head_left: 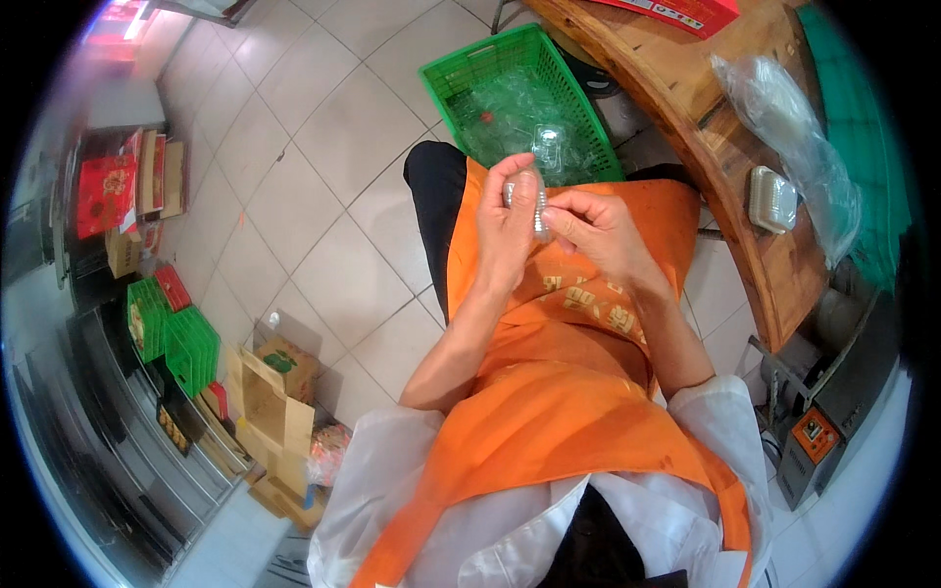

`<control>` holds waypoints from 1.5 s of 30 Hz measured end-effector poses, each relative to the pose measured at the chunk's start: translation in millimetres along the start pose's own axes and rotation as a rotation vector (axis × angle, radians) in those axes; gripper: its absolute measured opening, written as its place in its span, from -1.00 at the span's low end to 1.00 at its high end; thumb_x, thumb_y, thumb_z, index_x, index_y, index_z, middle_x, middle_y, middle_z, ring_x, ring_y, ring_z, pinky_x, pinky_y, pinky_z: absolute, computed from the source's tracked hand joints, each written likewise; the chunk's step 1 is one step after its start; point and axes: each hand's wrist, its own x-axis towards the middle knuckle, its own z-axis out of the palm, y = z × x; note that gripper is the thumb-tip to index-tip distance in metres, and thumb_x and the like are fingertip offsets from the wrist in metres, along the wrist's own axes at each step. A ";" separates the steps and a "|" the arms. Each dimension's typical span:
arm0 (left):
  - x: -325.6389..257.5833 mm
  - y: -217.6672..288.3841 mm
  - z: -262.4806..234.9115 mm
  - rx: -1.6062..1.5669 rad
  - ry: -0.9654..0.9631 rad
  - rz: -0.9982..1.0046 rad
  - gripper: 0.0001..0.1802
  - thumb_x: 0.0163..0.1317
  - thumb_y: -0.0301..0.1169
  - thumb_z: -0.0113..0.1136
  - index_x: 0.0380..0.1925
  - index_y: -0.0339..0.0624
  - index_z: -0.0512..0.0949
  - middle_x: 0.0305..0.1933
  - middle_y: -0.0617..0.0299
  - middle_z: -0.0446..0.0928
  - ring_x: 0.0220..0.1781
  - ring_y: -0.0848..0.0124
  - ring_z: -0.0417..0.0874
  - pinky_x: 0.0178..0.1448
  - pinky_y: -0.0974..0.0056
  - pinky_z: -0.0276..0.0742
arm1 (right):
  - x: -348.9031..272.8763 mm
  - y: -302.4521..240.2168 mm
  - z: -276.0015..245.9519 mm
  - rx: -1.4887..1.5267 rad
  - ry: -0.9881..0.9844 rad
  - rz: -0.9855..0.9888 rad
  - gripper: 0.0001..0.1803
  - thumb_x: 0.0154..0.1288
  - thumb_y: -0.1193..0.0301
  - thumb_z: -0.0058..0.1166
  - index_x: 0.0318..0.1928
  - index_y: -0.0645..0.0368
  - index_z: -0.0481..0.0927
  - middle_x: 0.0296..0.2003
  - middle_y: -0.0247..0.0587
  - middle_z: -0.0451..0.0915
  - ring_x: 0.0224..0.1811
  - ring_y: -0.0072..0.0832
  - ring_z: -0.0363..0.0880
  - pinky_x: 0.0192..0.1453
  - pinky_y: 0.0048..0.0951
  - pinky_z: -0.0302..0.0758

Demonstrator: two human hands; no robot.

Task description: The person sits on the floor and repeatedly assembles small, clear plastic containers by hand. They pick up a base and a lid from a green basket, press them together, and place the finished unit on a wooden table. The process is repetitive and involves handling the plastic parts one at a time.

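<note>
Holding a small clear plastic container (536, 201) up over the lap, both hands pinch it between them. Left hand (507, 230) wraps its fingers around the left side, right hand (595, 230) has its fingertips clamped on the right edge. Just past the hands there's a green basket (469, 73) on the tiled floor, full of clear plastic bits. Off to the right, a wooden table (730, 186) carries a lidded tray (772, 199) and a clear bag (794, 127). Orange apron (549, 392) underneath everything.
</note>
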 end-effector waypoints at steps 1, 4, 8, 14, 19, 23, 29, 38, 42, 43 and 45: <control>-1.0 -0.4 -0.2 -0.022 -0.015 -0.015 -0.68 0.19 -0.22 -0.03 -0.14 -0.16 0.35 -0.41 0.39 0.31 -0.40 0.67 0.30 -0.41 0.55 0.26 | -1.6 -2.9 -2.3 0.010 -0.032 0.009 -0.81 0.19 0.37 -0.09 -0.38 0.24 0.51 -0.59 -0.47 0.41 -0.60 -0.76 0.29 -0.53 -0.73 0.24; -4.0 3.8 3.8 -0.030 -0.045 -0.042 -0.69 0.19 -0.23 -0.03 -0.14 -0.16 0.35 -0.41 0.38 0.31 -0.42 0.68 0.30 -0.42 0.57 0.27 | -6.2 -6.6 -9.7 0.034 -0.088 0.026 -0.81 0.21 0.39 -0.12 -0.41 0.23 0.51 -0.62 -0.49 0.38 -0.61 -0.77 0.28 -0.55 -0.73 0.21; -6.4 3.5 6.9 -0.078 -0.064 -0.064 -0.69 0.20 -0.23 -0.06 -0.14 -0.17 0.35 -0.35 0.32 0.35 -0.37 0.63 0.35 -0.34 0.53 0.33 | -8.8 1.8 -8.0 0.078 -0.088 -0.002 -0.81 0.22 0.39 -0.13 -0.37 0.24 0.50 -0.63 -0.49 0.37 -0.62 -0.78 0.28 -0.56 -0.73 0.19; -6.7 11.5 8.3 0.143 0.008 0.004 -0.72 0.18 -0.31 -0.06 -0.14 -0.19 0.36 -0.23 0.26 0.36 -0.26 0.55 0.37 -0.23 0.46 0.34 | -15.6 -6.0 -1.9 0.120 0.070 0.018 -0.86 0.17 0.44 -0.07 -0.34 0.26 0.50 -0.59 -0.46 0.42 -0.62 -0.78 0.31 -0.56 -0.76 0.23; -0.2 -5.5 -1.9 0.452 0.006 0.255 -0.73 0.15 -0.36 -0.02 -0.14 -0.19 0.37 -0.28 0.32 0.35 -0.34 0.61 0.33 -0.30 0.50 0.31 | -15.6 -5.5 -4.1 0.020 0.104 0.051 -0.87 0.13 0.45 -0.04 -0.35 0.26 0.50 -0.57 -0.45 0.45 -0.60 -0.77 0.36 -0.52 -0.74 0.29; -2.0 -8.0 -0.5 0.373 -0.009 0.185 -0.73 0.16 -0.35 -0.03 -0.14 -0.18 0.37 -0.30 0.32 0.37 -0.36 0.63 0.34 -0.33 0.51 0.31 | -15.1 -5.3 -5.1 0.037 0.105 0.058 -0.89 0.10 0.46 -0.02 -0.40 0.26 0.50 -0.59 -0.45 0.45 -0.62 -0.76 0.37 -0.55 -0.75 0.28; -7.4 1.2 7.5 0.092 -0.058 0.041 -0.66 0.13 -0.21 0.06 -0.16 -0.17 0.38 -0.39 0.37 0.32 -0.41 0.64 0.32 -0.39 0.55 0.28 | -14.1 -0.5 -9.7 0.134 0.085 0.095 -0.90 0.07 0.48 -0.01 -0.43 0.27 0.50 -0.62 -0.40 0.46 -0.64 -0.76 0.38 -0.58 -0.76 0.26; -10.7 -0.6 7.4 -0.056 -0.097 -0.055 -0.66 0.13 -0.21 0.05 -0.15 -0.15 0.37 -0.49 0.44 0.30 -0.49 0.69 0.27 -0.47 0.58 0.21 | -15.7 -4.0 -11.3 0.112 0.061 0.111 -0.88 0.07 0.47 0.01 -0.45 0.29 0.51 -0.65 -0.39 0.46 -0.66 -0.75 0.38 -0.59 -0.75 0.27; -10.6 -1.0 7.7 -0.061 -0.092 -0.066 -0.67 0.14 -0.22 0.05 -0.16 -0.15 0.37 -0.47 0.43 0.30 -0.49 0.69 0.27 -0.47 0.58 0.21 | -16.4 -3.0 -12.2 0.145 0.041 0.114 -0.89 0.08 0.48 0.00 -0.45 0.28 0.50 -0.64 -0.39 0.46 -0.65 -0.75 0.38 -0.58 -0.74 0.29; -10.6 -1.4 7.7 -0.062 -0.089 -0.067 -0.68 0.14 -0.22 0.05 -0.16 -0.15 0.37 -0.47 0.43 0.30 -0.49 0.69 0.27 -0.47 0.58 0.22 | -16.5 -2.7 -11.4 0.137 0.052 0.105 -0.90 0.08 0.48 -0.01 -0.45 0.27 0.49 -0.63 -0.39 0.46 -0.64 -0.75 0.38 -0.57 -0.74 0.29; -10.7 -2.0 7.4 -0.085 -0.095 -0.074 -0.69 0.14 -0.24 0.05 -0.16 -0.16 0.37 -0.45 0.42 0.32 -0.47 0.68 0.29 -0.45 0.57 0.24 | -17.1 -2.8 -7.7 0.118 0.078 0.086 -0.91 0.09 0.47 -0.01 -0.45 0.26 0.47 -0.62 -0.39 0.46 -0.63 -0.74 0.39 -0.57 -0.74 0.29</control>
